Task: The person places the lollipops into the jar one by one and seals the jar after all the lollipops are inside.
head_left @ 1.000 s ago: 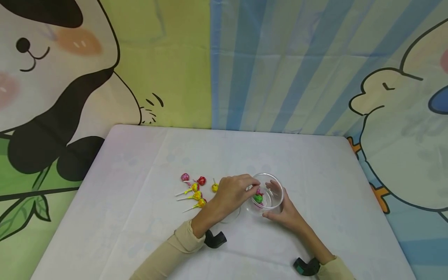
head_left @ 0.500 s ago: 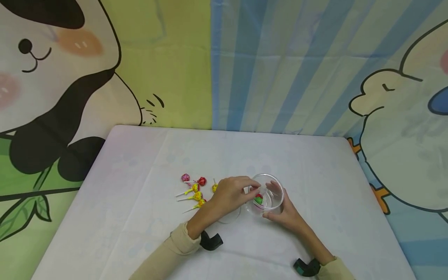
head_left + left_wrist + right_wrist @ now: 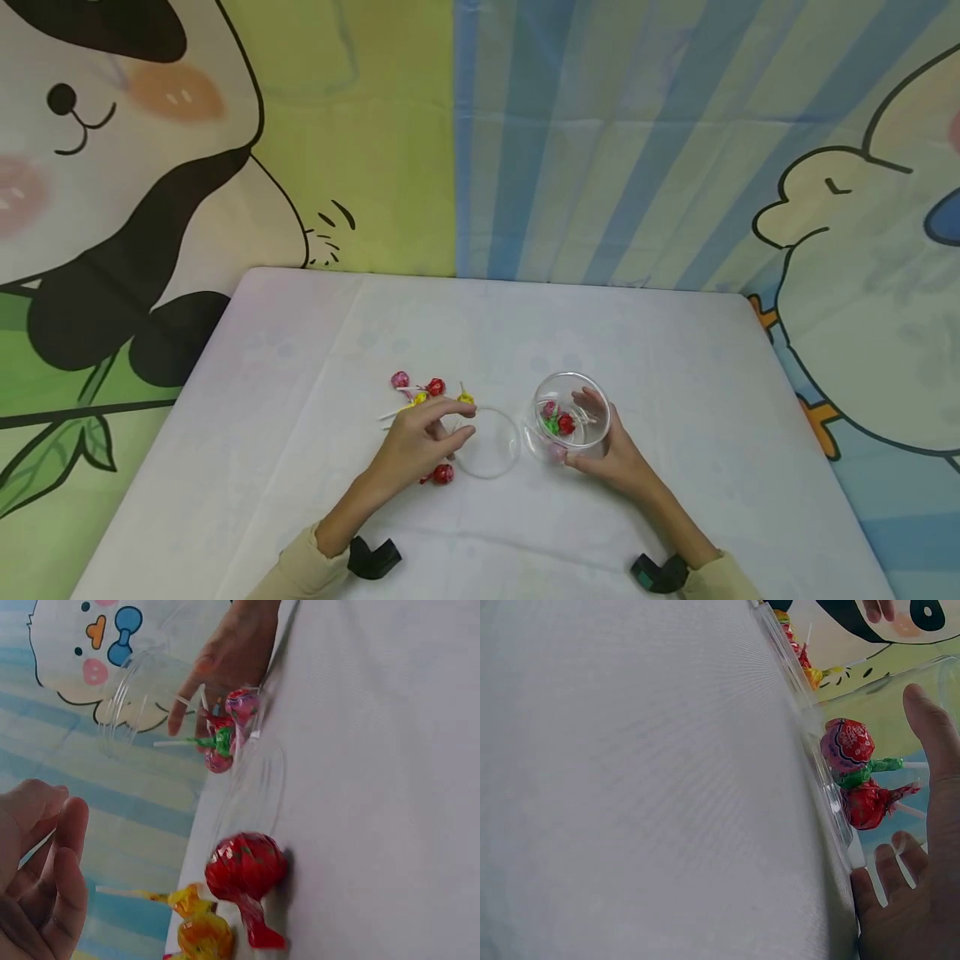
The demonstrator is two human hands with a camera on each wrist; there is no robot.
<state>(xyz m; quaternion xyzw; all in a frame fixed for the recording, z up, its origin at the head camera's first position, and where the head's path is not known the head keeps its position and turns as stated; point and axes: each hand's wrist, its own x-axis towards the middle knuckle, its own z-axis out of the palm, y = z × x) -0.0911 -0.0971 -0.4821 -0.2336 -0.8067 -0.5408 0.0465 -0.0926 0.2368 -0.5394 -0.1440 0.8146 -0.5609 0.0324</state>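
Glass jar [image 3: 567, 374] stands upright on the table [image 3: 660, 367], now showing a red lollipop [image 3: 566, 424] next to the green lollipop [image 3: 552, 427] and pink lollipop [image 3: 550, 409]. A moment ago the left hand [image 3: 420, 437] was at the jar's mouth; it has since swung over the loose lollipops [image 3: 436, 387]. I read that as one more delivered, job not done. Left thumb and forefinger apart, modest gap, nothing held. Right hand [image 3: 617, 446] has thumb and fingers wrapped round the jar, no shift seen. Clear disc [image 3: 491, 442], probably the lid, lies flat just beside the jar, on the left hand's side; a low carry could clip it. Far and right table edges well apart from the jar, room there. Can't see the near edge.
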